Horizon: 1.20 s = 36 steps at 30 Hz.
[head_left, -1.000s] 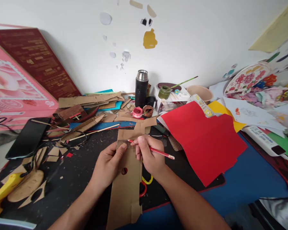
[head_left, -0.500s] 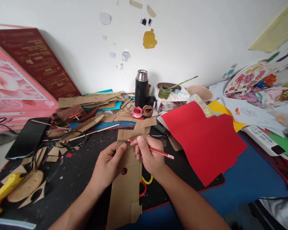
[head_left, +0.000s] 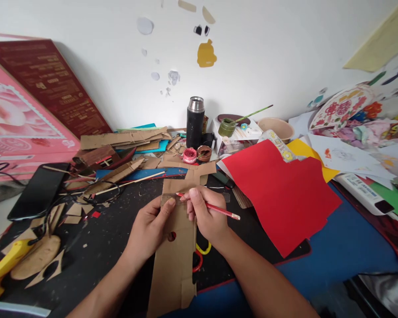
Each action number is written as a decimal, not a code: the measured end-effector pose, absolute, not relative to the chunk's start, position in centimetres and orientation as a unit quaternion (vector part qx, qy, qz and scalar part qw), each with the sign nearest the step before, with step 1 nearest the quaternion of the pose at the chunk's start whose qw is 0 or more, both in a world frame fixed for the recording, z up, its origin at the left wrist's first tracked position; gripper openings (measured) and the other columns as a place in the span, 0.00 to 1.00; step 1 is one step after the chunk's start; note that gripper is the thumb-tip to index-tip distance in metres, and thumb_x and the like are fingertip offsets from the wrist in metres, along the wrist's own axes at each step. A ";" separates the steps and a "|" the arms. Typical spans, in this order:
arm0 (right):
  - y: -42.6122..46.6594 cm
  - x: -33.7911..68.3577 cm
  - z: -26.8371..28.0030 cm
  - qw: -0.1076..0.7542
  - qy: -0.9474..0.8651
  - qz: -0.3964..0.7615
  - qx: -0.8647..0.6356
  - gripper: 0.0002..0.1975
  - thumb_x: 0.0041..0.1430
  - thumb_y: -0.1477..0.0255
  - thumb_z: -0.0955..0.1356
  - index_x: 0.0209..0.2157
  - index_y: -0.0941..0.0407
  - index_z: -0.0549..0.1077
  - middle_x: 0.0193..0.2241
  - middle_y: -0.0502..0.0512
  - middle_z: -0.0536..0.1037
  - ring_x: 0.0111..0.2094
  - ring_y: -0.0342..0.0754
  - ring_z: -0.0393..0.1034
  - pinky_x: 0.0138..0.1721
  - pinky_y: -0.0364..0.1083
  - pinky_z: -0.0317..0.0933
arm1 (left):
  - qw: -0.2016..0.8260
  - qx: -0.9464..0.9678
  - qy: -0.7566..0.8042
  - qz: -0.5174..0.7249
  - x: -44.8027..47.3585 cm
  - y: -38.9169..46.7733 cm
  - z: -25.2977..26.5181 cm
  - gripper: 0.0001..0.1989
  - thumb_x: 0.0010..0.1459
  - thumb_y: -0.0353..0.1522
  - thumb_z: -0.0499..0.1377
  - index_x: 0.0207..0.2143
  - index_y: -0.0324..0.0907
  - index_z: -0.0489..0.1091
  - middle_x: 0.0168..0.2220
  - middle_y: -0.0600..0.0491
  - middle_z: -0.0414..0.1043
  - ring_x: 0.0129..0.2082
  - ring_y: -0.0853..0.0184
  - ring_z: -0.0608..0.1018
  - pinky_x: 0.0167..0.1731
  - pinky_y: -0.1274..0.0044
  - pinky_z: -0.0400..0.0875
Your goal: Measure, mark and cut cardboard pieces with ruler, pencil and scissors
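A long piece of brown cardboard [head_left: 174,265] with a small round hole lies lengthwise in front of me. Across its upper part sits a clear ruler [head_left: 166,200], its far end showing beyond my right hand. My left hand [head_left: 151,227] grips the cardboard's left edge, thumb pressed on the ruler. Pinched in my right hand [head_left: 205,214] is a red pencil [head_left: 220,210], its tip at the ruler's upper edge near my left thumb. Scissors with red and yellow handles [head_left: 203,250] lie partly hidden under the cardboard.
Red paper [head_left: 281,194] spreads to the right. Behind stand a black thermos [head_left: 195,126] and open paint pots [head_left: 189,155]. A phone [head_left: 40,190], cardboard scraps [head_left: 74,210] and a yellow glue gun [head_left: 9,260] lie left. A pink box [head_left: 23,115] leans at the back left.
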State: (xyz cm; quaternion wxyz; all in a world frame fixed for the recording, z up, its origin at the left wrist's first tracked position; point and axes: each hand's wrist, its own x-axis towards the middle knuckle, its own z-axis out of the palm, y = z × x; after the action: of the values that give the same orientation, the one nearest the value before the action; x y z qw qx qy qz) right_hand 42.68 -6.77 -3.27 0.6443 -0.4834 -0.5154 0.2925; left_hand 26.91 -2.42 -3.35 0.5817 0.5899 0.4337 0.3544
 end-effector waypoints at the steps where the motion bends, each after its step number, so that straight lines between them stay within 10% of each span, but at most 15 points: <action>1: -6.7 42.7 -3.3 0.643 -0.514 0.295 -0.484 0.23 0.78 0.57 0.64 0.32 0.55 0.78 0.20 0.48 0.72 0.17 0.41 0.67 0.21 0.42 0.62 | 0.584 0.589 0.433 0.354 26.9 -2.4 -3.4 0.22 0.61 0.53 0.65 0.37 0.43 0.84 0.35 0.48 0.84 0.37 0.56 0.82 0.40 0.69 0.77; 36: -6.6 42.7 -3.6 0.634 -0.510 0.308 -0.493 0.23 0.78 0.57 0.64 0.32 0.54 0.77 0.18 0.46 0.70 0.17 0.41 0.66 0.20 0.41 0.62 | 0.573 0.601 0.436 0.347 26.9 -2.1 -3.6 0.23 0.62 0.53 0.64 0.38 0.43 0.84 0.39 0.47 0.86 0.38 0.57 0.82 0.40 0.72 0.76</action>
State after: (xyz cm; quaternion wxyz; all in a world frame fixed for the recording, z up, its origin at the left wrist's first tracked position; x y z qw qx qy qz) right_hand 42.74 -6.61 -3.57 0.6341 -0.4934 -0.5098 0.3076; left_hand 26.90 -2.13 -3.65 0.5731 0.6011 0.4359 0.3466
